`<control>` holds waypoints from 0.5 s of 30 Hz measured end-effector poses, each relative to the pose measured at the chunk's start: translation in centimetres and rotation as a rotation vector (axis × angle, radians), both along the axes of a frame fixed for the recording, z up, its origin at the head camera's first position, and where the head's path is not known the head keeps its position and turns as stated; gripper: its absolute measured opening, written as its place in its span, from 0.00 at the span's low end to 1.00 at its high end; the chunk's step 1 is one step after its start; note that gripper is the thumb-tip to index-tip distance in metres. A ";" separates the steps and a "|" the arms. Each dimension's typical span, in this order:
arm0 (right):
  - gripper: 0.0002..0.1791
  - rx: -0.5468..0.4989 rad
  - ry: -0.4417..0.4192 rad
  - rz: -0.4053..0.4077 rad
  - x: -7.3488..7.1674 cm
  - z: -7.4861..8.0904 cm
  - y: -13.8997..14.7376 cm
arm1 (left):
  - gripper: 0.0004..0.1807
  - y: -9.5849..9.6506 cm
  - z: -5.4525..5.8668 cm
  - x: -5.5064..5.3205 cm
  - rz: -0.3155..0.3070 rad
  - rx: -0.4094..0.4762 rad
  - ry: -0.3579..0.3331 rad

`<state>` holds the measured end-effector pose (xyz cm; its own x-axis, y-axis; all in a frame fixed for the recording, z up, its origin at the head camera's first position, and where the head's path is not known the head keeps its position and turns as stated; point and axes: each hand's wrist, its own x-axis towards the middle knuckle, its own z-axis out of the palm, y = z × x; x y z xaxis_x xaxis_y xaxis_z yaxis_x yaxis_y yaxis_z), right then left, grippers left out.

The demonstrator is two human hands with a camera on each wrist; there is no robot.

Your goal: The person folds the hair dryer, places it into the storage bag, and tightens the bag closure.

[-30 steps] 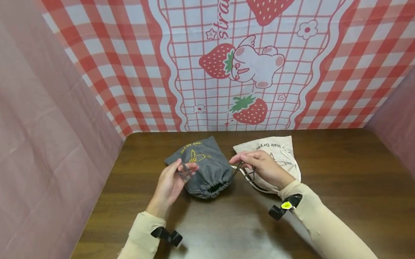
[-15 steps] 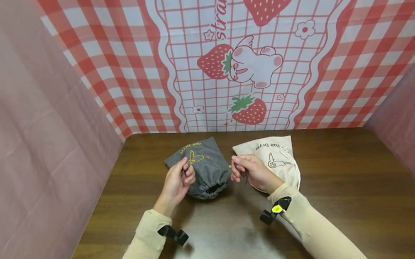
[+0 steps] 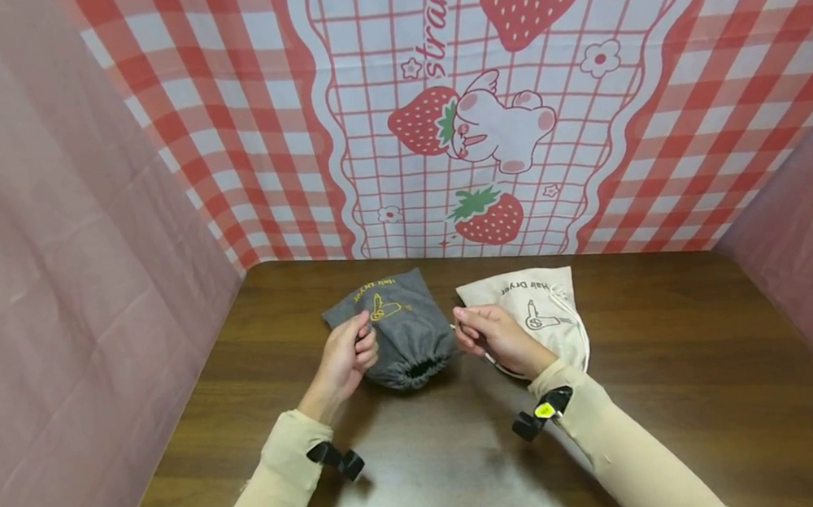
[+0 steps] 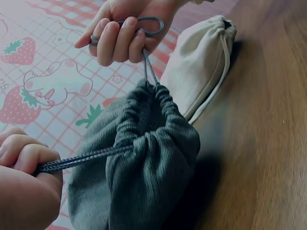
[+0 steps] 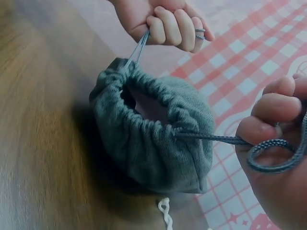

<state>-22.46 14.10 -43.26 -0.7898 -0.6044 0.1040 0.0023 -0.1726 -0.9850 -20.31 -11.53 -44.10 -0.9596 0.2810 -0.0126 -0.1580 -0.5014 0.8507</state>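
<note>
A dark grey drawstring bag (image 3: 417,326) with a yellow hair dryer print lies on the table, its gathered mouth facing the person. Through the gap in the ruffled opening, a pale surface (image 5: 151,108) shows inside. My left hand (image 3: 345,357) curls its fingers round the doubled grey cord (image 4: 86,159) on the bag's left side. On the other side, my right hand (image 3: 499,336) grips the opposite cord (image 5: 211,137), whose end loops out past the fingers. Both cords run straight from the bag to the hands.
A cream drawstring bag (image 3: 558,296) with a black hair dryer print lies right of the grey one, partly behind the right hand. Its white cord (image 5: 165,213) trails on the wooden table (image 3: 681,358). A strawberry-patterned cloth (image 3: 277,135) hangs behind, with pink curtains (image 3: 45,239) at the sides.
Fingers that pinched the cords with some extended are now curled round them. The right hand has shifted slightly left. The grey bag stays in place.
</note>
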 end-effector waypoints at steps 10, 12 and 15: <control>0.27 0.165 -0.106 -0.095 0.2 0.4 0.6 | 0.19 -1.2 -0.7 -0.3 0.016 -0.066 -0.036; 0.27 0.198 -0.109 -0.112 0.2 0.4 0.8 | 0.19 -1.5 -0.8 -0.4 0.013 -0.070 -0.036; 0.26 0.238 -0.103 -0.133 0.1 0.3 1.3 | 0.19 -2.0 -1.0 -0.5 0.019 -0.083 -0.041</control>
